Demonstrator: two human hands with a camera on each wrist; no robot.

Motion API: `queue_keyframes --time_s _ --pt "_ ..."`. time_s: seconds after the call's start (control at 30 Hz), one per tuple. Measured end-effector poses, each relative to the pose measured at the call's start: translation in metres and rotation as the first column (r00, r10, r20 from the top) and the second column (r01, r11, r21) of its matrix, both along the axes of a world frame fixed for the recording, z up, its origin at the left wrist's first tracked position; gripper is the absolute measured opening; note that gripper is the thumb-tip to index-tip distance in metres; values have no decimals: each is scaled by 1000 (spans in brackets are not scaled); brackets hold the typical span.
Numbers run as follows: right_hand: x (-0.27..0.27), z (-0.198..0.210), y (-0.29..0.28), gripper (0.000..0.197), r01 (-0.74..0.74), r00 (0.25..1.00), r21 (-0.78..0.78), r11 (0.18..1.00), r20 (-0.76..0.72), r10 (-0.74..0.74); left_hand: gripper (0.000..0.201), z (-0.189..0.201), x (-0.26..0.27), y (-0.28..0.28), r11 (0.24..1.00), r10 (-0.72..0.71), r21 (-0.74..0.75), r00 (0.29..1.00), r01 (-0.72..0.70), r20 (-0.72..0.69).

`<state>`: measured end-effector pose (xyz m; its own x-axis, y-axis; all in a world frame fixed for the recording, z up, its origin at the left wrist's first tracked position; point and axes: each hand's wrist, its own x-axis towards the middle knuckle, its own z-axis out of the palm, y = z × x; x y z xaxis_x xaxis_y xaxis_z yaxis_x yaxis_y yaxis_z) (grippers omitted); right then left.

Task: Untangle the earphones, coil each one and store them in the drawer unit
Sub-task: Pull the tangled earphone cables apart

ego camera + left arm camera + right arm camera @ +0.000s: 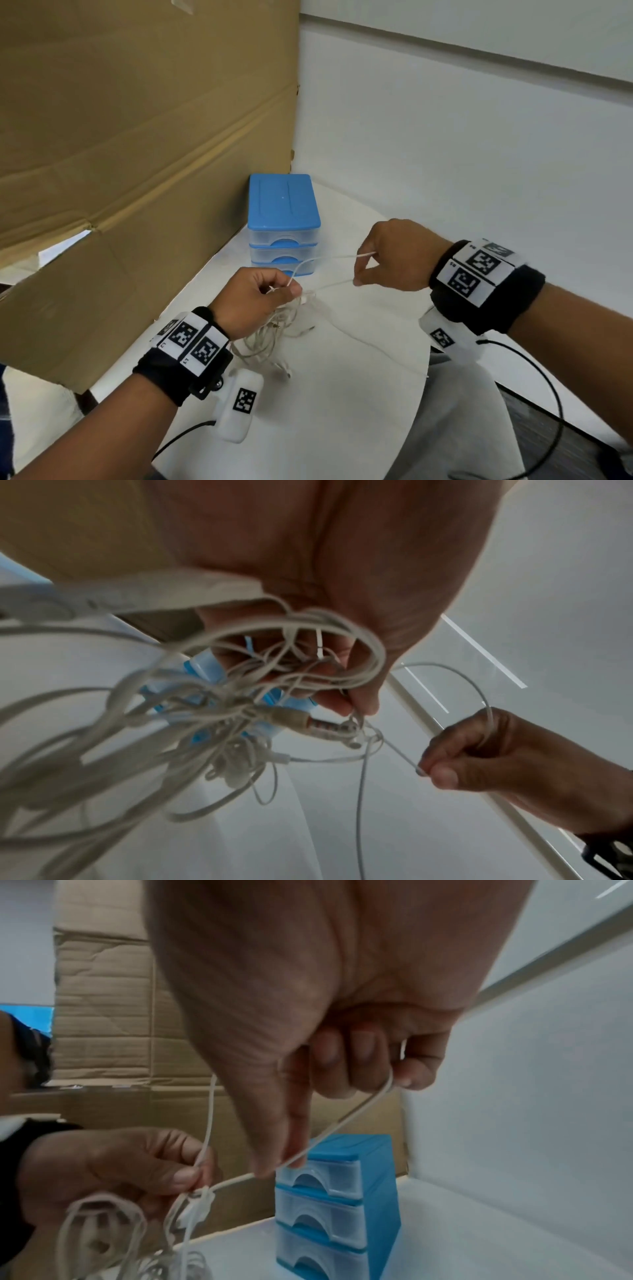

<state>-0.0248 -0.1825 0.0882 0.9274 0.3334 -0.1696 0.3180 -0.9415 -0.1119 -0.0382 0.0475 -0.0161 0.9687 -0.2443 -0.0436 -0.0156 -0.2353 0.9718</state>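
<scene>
Still untangling. Left hand point(253, 301) at centre frame pinching the knot of the white earphones point(274, 337), bundle dangling onto the white surface point(359, 394) to keep it anchored. Right hand point(394, 257) right of centre gripping one looped strand, drawn sideways to pull it free (looks taut). Blue drawer unit point(283, 222) behind, all drawers closed. Cardboard sheet point(137, 137) upper left, white wall point(462, 137) upper right.

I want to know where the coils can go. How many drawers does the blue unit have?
3, stacked in the drawer unit on the table: top drawer, middle drawer, bottom drawer. All are shut. In the head view the cable partly hides the lowest.
</scene>
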Motion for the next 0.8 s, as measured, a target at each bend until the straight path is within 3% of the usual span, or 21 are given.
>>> queue_keyframes --time_s 0.1,0.23,0.33,0.43,0.5,0.53,0.6,0.63,0.67,0.7,0.8 --pt "9 -1 -2 10 0 990 -100 995 141 15 9 -2 -1 -3 998 -37 48 999 36 13" --pt "23 10 -6 17 66 925 55 996 371 -82 10 -6 -4 -7 996 -58 66 997 55 51" --pt "34 32 -13 19 218 815 154 964 514 -266 11 -9 -5 -6 990 -90 109 996 88 11" --pt "47 54 -25 18 329 664 376 866 560 -495 22 -10 -5 -8 991 -105 78 994 108 -42" --pt "51 60 -23 12 306 634 604 736 447 -631 28 -6 -4 -12 994 -109 17 994 109 -19" --pt "52 62 -19 7 254 673 732 632 336 -659 27 -4 -4 -14 995 -103 0 995 103 -4" --pt "51 61 -3 12 199 810 944 263 -8 -586 25 -3 -5 -15 997 -76 -25 997 76 -11" --pt "49 59 5 16 247 861 966 83 -179 -475 23 -5 -6 -15 997 -64 -41 997 63 -32" --pt "44 57 13 18 310 883 951 19 -280 -377 20 -7 -6 -14 998 -55 -48 997 52 -56" --pt "42 55 19 17 352 894 932 85 -308 -326 21 -9 -6 -13 998 -44 -46 996 41 -73" --pt "41 38 25 15 287 956 738 611 -185 -226 28 -14 -3 -11 998 -8 -55 996 3 -91"
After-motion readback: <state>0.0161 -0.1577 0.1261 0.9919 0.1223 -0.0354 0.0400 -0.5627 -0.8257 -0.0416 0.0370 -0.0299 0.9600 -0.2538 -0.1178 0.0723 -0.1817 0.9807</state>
